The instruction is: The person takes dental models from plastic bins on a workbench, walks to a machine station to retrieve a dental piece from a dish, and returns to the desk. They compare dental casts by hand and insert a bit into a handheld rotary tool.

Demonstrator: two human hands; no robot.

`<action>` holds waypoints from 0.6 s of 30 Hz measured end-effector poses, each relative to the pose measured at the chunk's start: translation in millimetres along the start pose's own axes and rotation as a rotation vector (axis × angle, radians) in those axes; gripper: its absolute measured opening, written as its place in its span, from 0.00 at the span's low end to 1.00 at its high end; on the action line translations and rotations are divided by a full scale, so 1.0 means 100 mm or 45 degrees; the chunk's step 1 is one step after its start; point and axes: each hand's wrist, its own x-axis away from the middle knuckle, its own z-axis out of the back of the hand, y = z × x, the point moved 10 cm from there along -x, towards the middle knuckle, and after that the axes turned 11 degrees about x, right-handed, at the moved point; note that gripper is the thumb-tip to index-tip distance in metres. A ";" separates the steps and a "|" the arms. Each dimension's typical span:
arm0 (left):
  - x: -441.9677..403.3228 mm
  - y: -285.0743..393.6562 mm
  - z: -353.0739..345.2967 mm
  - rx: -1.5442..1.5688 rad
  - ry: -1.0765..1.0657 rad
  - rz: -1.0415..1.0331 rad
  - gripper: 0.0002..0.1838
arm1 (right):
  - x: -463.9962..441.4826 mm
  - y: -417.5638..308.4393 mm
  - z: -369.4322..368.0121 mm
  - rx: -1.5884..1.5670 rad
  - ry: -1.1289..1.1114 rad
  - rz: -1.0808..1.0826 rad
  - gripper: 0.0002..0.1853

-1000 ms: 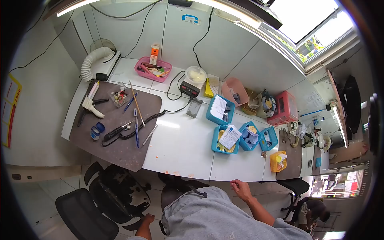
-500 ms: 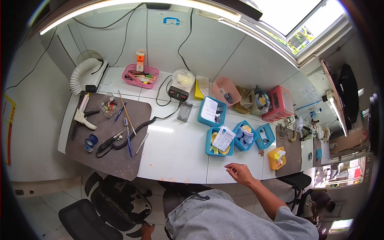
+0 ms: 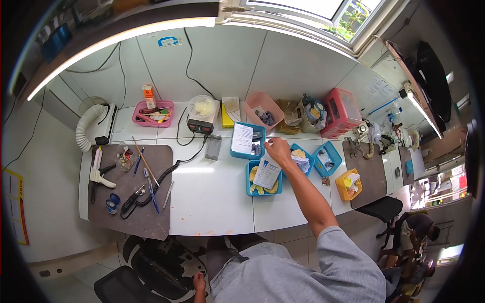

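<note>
My right hand (image 3: 277,151) is over the blue bins, its fingers drawn together at the right rim of the upper blue bin (image 3: 247,155). What it grips, if anything, is too small to tell. Just below it, a printed slip (image 3: 267,172) lies across the lower blue bin (image 3: 249,186), which holds yellowish casts. Another paper (image 3: 242,138) covers part of the upper bin. At the bottom, my left hand (image 3: 199,281) hangs low beside the black chair (image 3: 166,262), fingers curled, their contents hidden.
Two more blue bins (image 3: 328,157) and a yellow bin (image 3: 345,192) stand to the right. Tools and a coiled cord lie on the brown mat (image 3: 131,222) at left. Along the wall are pink trays (image 3: 136,117) and a red drawer box (image 3: 339,113). People sit at far right.
My right hand has moved forward from the table's front edge to the blue bins. The view has shifted to the right. My left hand stays low by the chair.
</note>
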 end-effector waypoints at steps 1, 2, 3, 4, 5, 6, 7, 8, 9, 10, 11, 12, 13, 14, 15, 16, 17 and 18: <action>-0.02 -0.02 0.00 -0.023 -0.010 -0.007 0.22 | -0.01 -0.04 -0.03 0.000 -0.025 -0.036 0.20; -0.02 0.02 -0.01 0.051 -0.060 -0.125 0.19 | -0.01 -0.06 -0.06 0.011 -0.057 -0.062 0.20; -0.06 0.03 0.00 0.128 -0.111 -0.244 0.17 | 0.00 -0.11 -0.06 0.017 -0.088 -0.085 0.19; -0.20 -0.10 0.06 0.110 -0.119 -0.252 0.17 | 0.02 -0.15 -0.04 -0.016 -0.035 -0.065 0.17; -0.30 -0.12 0.11 -0.110 -0.152 -0.467 0.16 | 0.04 -0.14 -0.07 -0.021 -0.035 -0.082 0.17; -0.29 -0.07 0.14 -0.327 -0.183 -0.679 0.15 | 0.05 -0.18 -0.09 -0.059 -0.002 -0.033 0.15; -0.31 -0.04 0.20 -0.333 -0.183 -0.686 0.15 | 0.03 -0.22 -0.09 -0.097 0.037 0.021 0.14; -0.37 -0.05 0.29 -0.265 -0.171 -0.629 0.15 | 0.02 -0.23 -0.11 -0.117 0.058 0.036 0.14; -0.41 -0.06 0.38 -0.200 -0.158 -0.569 0.15 | 0.04 -0.25 -0.11 -0.124 0.059 0.028 0.14; -0.45 -0.08 0.47 -0.134 -0.145 -0.508 0.15 | 0.06 -0.27 -0.10 -0.129 0.076 0.013 0.14; -0.48 -0.10 0.54 -0.070 -0.134 -0.446 0.15 | 0.07 -0.27 -0.08 -0.134 0.092 -0.004 0.14; -0.41 -0.01 0.57 -0.008 -0.123 -0.381 0.14 | 0.10 -0.28 -0.08 -0.137 0.092 -0.015 0.14; -0.34 0.09 0.57 0.055 -0.113 -0.320 0.14 | 0.11 -0.31 -0.03 -0.145 0.139 -0.003 0.14; -0.15 0.36 0.55 0.046 -0.117 -0.325 0.14 | 0.12 -0.32 0.01 -0.151 0.188 0.009 0.15; 0.10 0.73 0.52 0.063 -0.108 -0.321 0.13 | 0.14 -0.34 0.05 -0.154 0.193 0.000 0.15; 0.29 1.05 0.48 0.080 -0.097 -0.315 0.11 | 0.19 -0.38 0.13 -0.202 0.191 -0.012 0.15; 0.37 1.34 0.43 0.100 -0.098 -0.368 0.11 | 0.25 -0.42 0.20 -0.251 0.187 -0.022 0.15; 0.43 1.60 0.39 0.121 -0.099 -0.420 0.10 | 0.34 -0.50 0.30 -0.256 0.235 0.013 0.15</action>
